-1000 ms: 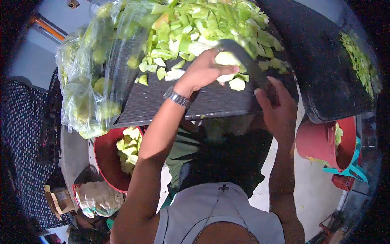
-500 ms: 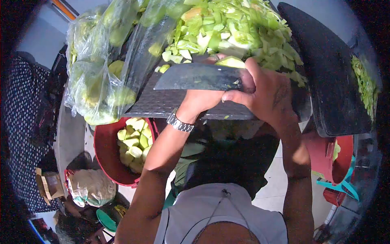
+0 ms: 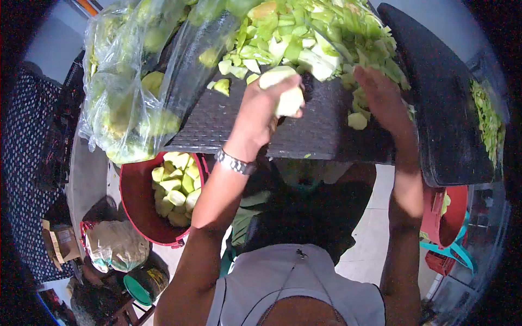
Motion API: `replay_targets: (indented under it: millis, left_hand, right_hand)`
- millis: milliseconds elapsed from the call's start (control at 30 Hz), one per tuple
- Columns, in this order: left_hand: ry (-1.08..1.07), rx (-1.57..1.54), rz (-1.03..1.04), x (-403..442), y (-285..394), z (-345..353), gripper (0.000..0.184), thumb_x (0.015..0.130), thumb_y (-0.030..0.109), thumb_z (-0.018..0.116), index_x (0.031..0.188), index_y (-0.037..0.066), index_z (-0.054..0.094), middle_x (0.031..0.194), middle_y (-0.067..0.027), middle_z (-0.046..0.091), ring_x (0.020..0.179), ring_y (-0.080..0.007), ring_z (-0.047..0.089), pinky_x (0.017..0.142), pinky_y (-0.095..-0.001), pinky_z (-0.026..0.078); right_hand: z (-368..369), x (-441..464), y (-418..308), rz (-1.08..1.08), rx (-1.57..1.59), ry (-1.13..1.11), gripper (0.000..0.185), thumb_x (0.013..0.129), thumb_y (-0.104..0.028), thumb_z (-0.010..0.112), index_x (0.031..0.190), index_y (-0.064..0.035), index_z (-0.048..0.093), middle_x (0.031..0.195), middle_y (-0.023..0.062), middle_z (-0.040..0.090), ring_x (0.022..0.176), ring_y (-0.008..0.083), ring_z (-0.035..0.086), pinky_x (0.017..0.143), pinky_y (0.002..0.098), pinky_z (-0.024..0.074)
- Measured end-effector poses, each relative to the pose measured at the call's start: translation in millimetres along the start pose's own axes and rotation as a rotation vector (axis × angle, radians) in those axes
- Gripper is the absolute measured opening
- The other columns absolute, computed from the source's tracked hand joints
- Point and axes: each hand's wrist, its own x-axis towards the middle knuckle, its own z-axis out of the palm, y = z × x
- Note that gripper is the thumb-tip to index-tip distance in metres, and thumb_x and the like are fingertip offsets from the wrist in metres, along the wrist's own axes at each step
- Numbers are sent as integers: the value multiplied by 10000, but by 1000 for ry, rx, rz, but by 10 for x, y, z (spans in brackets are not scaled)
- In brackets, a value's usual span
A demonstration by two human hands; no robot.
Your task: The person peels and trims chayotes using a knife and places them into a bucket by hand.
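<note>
My left hand [image 3: 258, 108], with a metal watch on the wrist, is closed around peeled pale-green pieces [image 3: 290, 101], apparently two, above the dark board [image 3: 326, 133]. My right hand [image 3: 380, 95] is at the right, by the near edge of the heap of green peelings [image 3: 326, 24]. Its fingers are blurred and look curled around the handle of the knife [image 3: 329, 51]. The blade is hard to make out against the peelings. Below this hand lies a small pale piece [image 3: 357, 120].
A clear plastic bag [image 3: 117, 103] of green produce lies at the left. Below it stands a red bucket [image 3: 130, 201] with peeled pieces [image 3: 176, 187]. At the right are a black panel [image 3: 451, 108] and another red bucket [image 3: 454, 217]. A tied bag [image 3: 117, 247] sits on the floor.
My hands have come apart. The left has lifted and turned with the peeled pieces in it; the right has moved right and up toward the peelings, turning the blade away.
</note>
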Motion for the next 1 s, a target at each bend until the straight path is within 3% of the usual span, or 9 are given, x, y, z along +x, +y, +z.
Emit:
replay_targets:
  millis: [33,133,267,300,400,600,733,900,1000]
  left_hand:
    - [-108,-173,-92,70,37,-51,409,968,366,643,1160,5,616,1028,-145,693,899,-257,703,788,-416,595]
    - [-108,-851,20,-55,250,76,615,963,611,501,1189,42,554,1337,-235,563,1240,-397,545,1140,-543,351]
    - [-257,-801,-165,-45,24,50,644,982,623,459,1162,20,595,1273,-281,591,1267,-454,526,1028,-678,422]
    - [-256,-803,-236,-50,-63,34,656,986,581,474,1214,-23,594,1356,-300,549,1310,-461,489,1118,-625,366]
    - [-161,-714,-389,-64,-250,109,576,1018,510,454,1169,-27,595,1258,-261,622,1131,-399,618,975,-537,501]
    - [-182,-548,-386,-235,-289,148,447,1007,477,496,1086,52,610,1142,-211,680,1011,-376,678,813,-510,570]
    - [-66,-509,-355,-352,-249,158,446,996,470,520,1120,49,600,1107,-198,689,935,-375,691,750,-501,584]
    - [-138,-251,-170,-414,-197,87,481,974,435,563,1224,23,569,1049,-184,683,858,-324,696,693,-432,592]
    - [-363,-23,-7,-481,-103,163,528,959,333,607,1368,13,511,990,-152,671,821,-232,692,644,-328,583]
  right_hand:
    - [22,-37,21,16,8,-8,776,929,-710,504,1196,5,644,1086,257,684,1104,413,640,974,473,470]
    - [63,-68,66,70,65,-46,803,931,-714,500,1197,30,642,1121,270,673,1143,390,632,991,453,462]
    - [98,-33,144,109,176,-28,837,922,-729,502,1216,44,635,1109,250,680,1081,373,653,976,437,466]
    - [120,-49,132,105,194,9,843,919,-733,501,1216,45,634,1102,240,684,1052,371,661,971,433,467]
    - [90,-89,22,157,373,18,842,916,-747,486,1206,28,645,1032,227,699,954,345,672,930,416,484]
    - [40,101,-16,277,93,-127,723,939,-676,523,1185,-15,684,845,207,683,730,324,660,729,436,525]
    - [297,203,460,-302,-342,226,659,925,-646,572,1053,-14,710,821,202,685,678,373,665,698,513,530]
    - [3,-66,-278,261,12,-34,461,889,-475,699,1008,-33,639,698,167,615,690,338,631,677,510,496]
    - [211,-244,-259,71,-250,246,445,868,-427,717,1065,-43,608,779,206,675,776,383,685,710,509,517]
